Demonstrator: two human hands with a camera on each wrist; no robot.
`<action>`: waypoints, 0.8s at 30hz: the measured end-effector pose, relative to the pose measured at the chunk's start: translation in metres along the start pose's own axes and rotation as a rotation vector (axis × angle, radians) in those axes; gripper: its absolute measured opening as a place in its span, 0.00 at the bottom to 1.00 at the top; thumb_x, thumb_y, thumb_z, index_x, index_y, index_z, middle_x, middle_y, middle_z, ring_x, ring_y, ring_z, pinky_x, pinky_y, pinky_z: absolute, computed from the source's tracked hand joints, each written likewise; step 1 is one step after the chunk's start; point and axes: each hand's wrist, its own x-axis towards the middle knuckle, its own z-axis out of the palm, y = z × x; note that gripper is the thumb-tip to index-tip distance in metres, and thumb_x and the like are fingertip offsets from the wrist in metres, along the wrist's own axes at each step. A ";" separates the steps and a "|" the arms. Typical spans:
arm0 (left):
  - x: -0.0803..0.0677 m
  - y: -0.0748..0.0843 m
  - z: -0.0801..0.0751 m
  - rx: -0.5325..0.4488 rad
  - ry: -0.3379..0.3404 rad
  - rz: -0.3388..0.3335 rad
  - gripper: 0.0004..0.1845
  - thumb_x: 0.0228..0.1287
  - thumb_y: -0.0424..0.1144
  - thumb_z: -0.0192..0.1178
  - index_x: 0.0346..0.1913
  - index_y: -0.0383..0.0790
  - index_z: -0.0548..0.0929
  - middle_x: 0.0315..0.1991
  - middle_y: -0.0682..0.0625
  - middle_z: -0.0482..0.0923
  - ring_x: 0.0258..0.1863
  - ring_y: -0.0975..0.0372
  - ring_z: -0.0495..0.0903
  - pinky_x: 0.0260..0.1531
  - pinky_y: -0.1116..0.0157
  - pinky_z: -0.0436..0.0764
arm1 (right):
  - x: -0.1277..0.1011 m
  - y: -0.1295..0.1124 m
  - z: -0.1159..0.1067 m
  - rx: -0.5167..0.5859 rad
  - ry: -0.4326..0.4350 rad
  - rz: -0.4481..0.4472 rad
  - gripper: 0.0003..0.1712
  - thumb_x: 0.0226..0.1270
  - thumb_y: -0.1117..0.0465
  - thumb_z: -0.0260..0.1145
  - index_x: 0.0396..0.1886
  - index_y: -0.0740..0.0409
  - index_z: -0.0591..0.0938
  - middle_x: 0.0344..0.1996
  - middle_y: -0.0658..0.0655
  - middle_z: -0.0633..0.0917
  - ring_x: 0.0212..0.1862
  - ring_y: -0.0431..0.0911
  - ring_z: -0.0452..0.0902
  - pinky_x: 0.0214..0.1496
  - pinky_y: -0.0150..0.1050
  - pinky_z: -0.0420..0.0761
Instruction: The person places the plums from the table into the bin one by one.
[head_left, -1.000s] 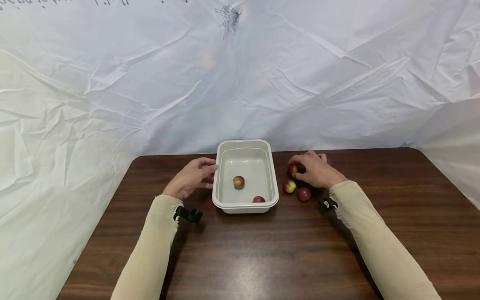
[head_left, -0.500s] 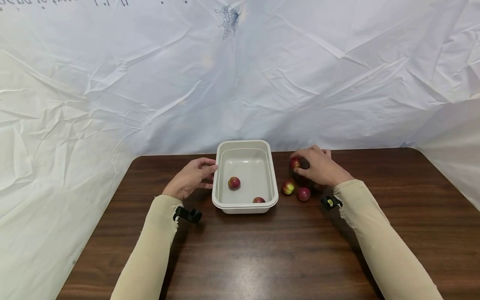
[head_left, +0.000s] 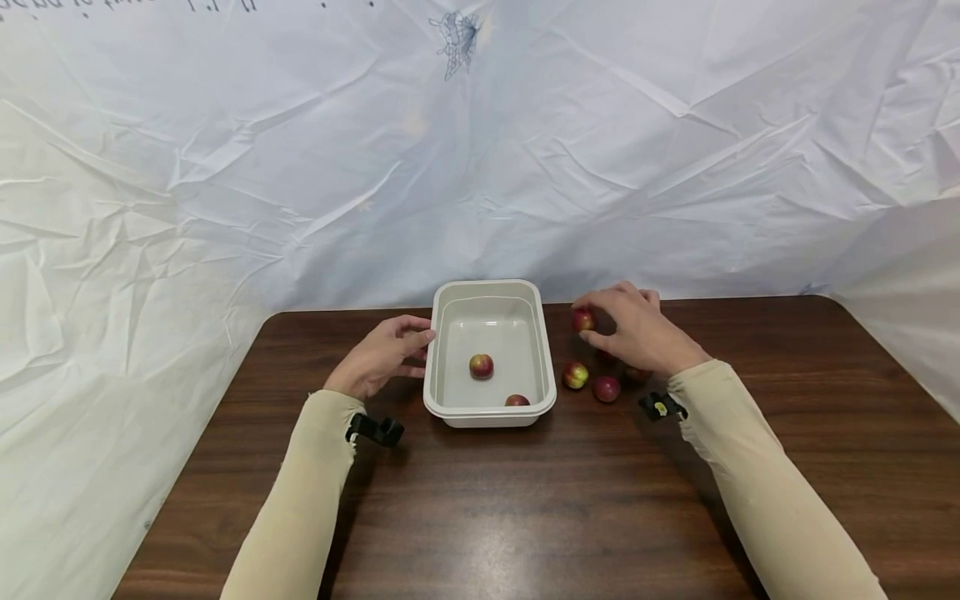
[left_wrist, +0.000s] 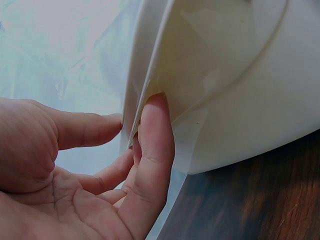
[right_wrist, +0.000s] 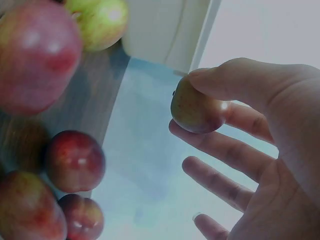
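My left hand [head_left: 386, 354] pinches the left rim of a pale plastic tub [head_left: 490, 412], thumb outside and fingers beneath the lip in the left wrist view. Inside the tub are two small apples; one red-yellow apple [head_left: 482, 367] lies mid-floor, another apple [head_left: 517, 400] is partly hidden by the near wall. To the right of the tub, my right hand [head_left: 637, 329] holds a small red apple [head_left: 582, 320] between thumb and fingers, raised over the table; the right wrist view shows this apple [right_wrist: 197, 107] at the fingertips, with the other fingers spread.
Beneath and in front of the right hand, several more apples lie grouped on the dark wood table [head_left: 487, 508], among them a yellow-red apple [head_left: 575, 375] and a dark red apple [head_left: 606, 388]. A white sheet [head_left: 360, 167] hangs behind the table's far edge.
My right hand has lifted the apple from the group and brought it slightly left toward the tub. The apple mid-tub rolled left, then back right. My left hand stays put.
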 end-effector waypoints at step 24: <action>0.000 0.000 -0.001 -0.007 -0.005 0.012 0.23 0.81 0.40 0.52 0.71 0.33 0.66 0.61 0.36 0.74 0.50 0.53 0.81 0.48 0.58 0.88 | -0.007 -0.042 -0.007 0.032 0.103 -0.131 0.22 0.69 0.56 0.71 0.61 0.51 0.82 0.56 0.51 0.86 0.62 0.53 0.69 0.61 0.61 0.58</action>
